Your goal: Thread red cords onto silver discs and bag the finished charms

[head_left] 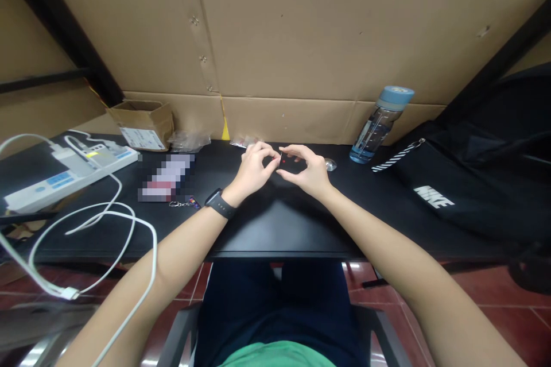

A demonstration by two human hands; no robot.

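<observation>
Above the black tabletop, my left hand [257, 167], wearing a dark watch [218, 202], is closed with thumb and index finger pinched together. Facing it is my right hand [309, 173], its thumb and index finger curved into a C. A thin, line-like edge [280, 158] shows between the fingertips of both hands; its kind is too small to tell. A tiny red spot [283, 161] appears beside it, within the curve of the right hand. Just behind the right hand lies a small clear, shiny item [330, 164], partly hidden.
To the right stand a water bottle [376, 126] and a black bag [439, 189]. On the left are a power strip [73, 177] with looping white cables, a cardboard box [144, 126], a pixelated flat item [169, 177] and a keychain [185, 203]. Plastic bags [189, 140] lie along the cardboard wall.
</observation>
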